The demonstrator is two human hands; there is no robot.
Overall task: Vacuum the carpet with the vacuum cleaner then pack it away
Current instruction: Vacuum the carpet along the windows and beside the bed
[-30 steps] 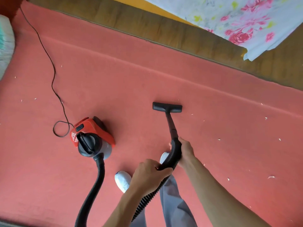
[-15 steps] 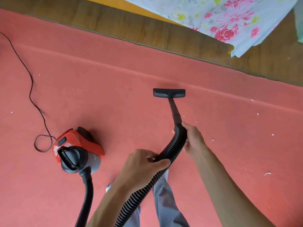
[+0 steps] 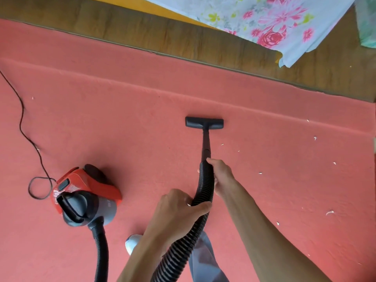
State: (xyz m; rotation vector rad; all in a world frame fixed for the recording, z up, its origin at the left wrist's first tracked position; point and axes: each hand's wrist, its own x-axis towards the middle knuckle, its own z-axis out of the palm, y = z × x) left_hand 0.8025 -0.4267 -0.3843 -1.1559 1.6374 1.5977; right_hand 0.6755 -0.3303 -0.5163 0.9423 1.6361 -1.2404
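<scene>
Bright, even daylight fills the frame, and the carpet [image 3: 142,129] reads a saturated salmon red with no dim corners. Shadows are soft and short. A faint one lies just above the floor nozzle [image 3: 204,123], and a darker patch sits on the upper right side of the vacuum cleaner [image 3: 85,196], whose red housing carries a pale sheen. The floral sheet [image 3: 274,23] at upper right looks slightly washed out. Wide-angle distortion bows the edge of the wooden floor [image 3: 183,37]. Focus is mildly soft: the hose [image 3: 205,186] ribs are readable, but the paper scraps [image 3: 329,212] are smeared.
</scene>
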